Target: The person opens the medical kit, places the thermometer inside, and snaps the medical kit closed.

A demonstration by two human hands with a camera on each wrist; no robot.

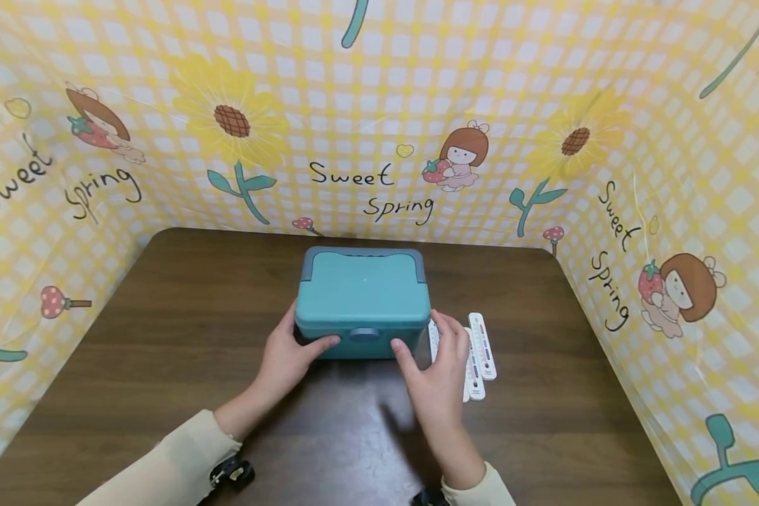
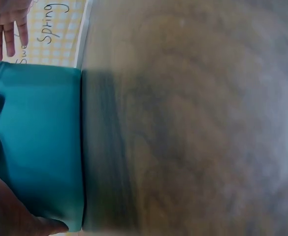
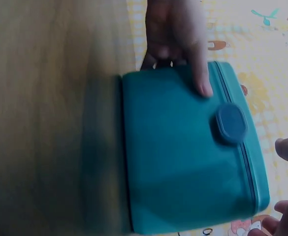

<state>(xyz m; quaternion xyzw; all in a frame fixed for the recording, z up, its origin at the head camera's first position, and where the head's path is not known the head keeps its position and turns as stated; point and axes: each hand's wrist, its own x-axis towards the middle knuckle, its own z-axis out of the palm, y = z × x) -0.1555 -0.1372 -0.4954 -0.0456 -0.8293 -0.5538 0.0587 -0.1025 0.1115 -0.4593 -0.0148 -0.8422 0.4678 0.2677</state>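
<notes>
A teal lidded box [image 1: 362, 288] with a blue-grey latch [image 1: 365, 334] and a blue-grey handle rim stands closed on the brown table. My left hand [image 1: 284, 362] grips its left side, the thumb lying across the front; the right wrist view shows this left hand [image 3: 178, 39] from the far side. Beside the right side is my right hand [image 1: 439, 386], fingers spread and bent a little. In the left wrist view the right hand [image 2: 8, 29] appears apart from the box, its fingers loose.
Several white strips [image 1: 483, 348] with printed scales, like flat thermometers, lie right of the box, partly behind my right hand. A yellow checked cloth [image 1: 354, 105] with printed flowers and figures walls in the table's back and sides.
</notes>
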